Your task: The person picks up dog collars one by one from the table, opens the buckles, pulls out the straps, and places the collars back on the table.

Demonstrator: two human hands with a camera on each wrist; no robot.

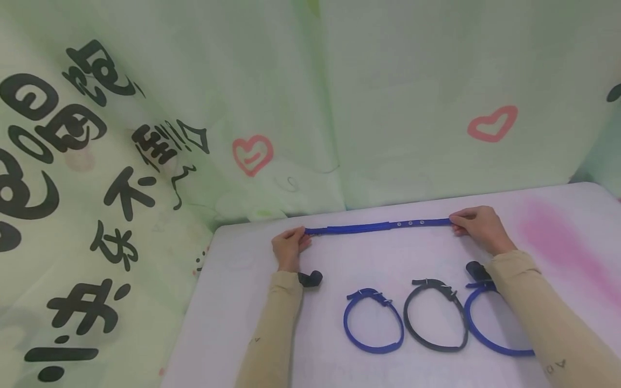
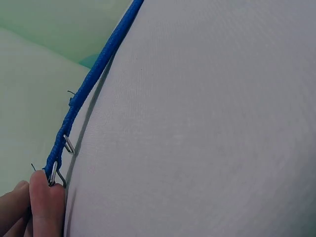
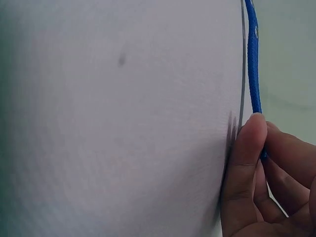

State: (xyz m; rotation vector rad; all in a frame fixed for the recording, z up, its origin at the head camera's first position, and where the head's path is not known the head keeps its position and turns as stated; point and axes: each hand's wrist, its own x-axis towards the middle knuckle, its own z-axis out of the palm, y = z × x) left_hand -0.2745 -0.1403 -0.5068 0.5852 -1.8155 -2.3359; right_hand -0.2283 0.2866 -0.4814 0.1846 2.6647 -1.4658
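A blue collar (image 1: 359, 228) is stretched out straight near the far side of the table, between my two hands. My left hand (image 1: 289, 245) pinches its buckle end; metal loops (image 2: 68, 144) show beside the fingertips in the left wrist view. With thumb and fingers, my right hand (image 1: 477, 225) pinches the other end, past several metal eyelets (image 1: 410, 222). In the right wrist view the collar's tip (image 3: 264, 155) pokes out below the thumb.
Nearer on the white table (image 1: 242, 312) lie a buckled blue collar (image 1: 345, 323), a black collar (image 1: 406, 318) and a second blue loop (image 1: 504, 350), partly hidden under my right sleeve. A pale green curtain (image 1: 388, 108) with hearts and black lettering hangs behind and at the left.
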